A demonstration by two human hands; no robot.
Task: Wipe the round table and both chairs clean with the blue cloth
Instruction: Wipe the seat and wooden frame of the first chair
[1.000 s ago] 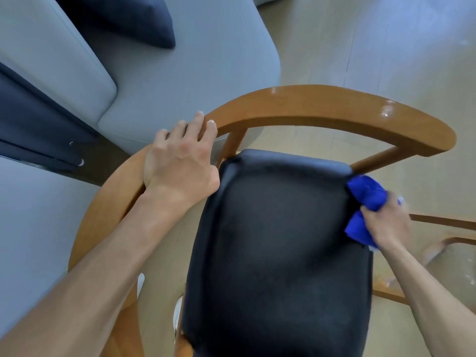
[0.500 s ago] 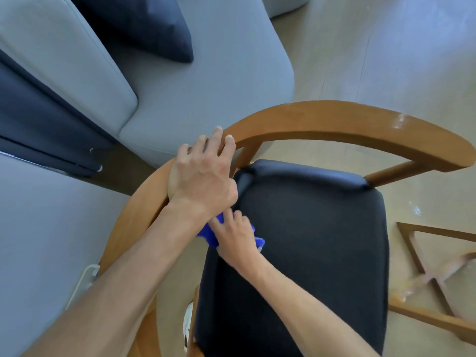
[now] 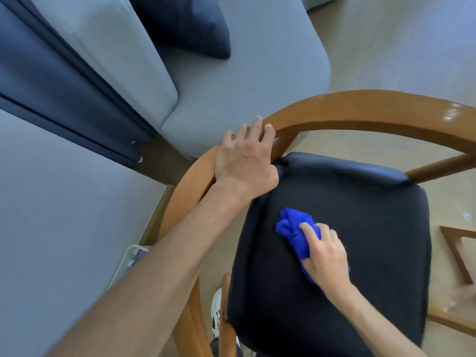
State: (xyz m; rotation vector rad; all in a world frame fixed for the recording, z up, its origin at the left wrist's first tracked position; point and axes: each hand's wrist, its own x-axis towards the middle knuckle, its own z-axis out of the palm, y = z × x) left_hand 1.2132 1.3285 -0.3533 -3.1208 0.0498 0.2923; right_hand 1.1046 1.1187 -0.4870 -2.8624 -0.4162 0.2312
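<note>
— Where's the blue cloth (image 3: 293,231) now?

— Bunched up on the chair's black seat (image 3: 360,228), left of the middle, nearer the left edge than the right. The right hand (image 3: 323,253) lies on top of it, fingers curled down over the wad and pressing it against the seat. Most of the cloth sticks out beyond the fingertips toward the chair back; a bit shows under the heel of the hand.

— And the other hand?

— The left hand (image 3: 244,157) grips the curved wooden backrest rail (image 3: 360,112) by the seat's back-left corner, fingers close together and wrapped over the rail's far edge, thumb tucked out of sight.

— What's around the chair?

— A grey sofa (image 3: 231,86) behind it with a dark cushion (image 3: 185,24), and a wooden frame (image 3: 458,253) on the floor off the seat's right edge.
</note>
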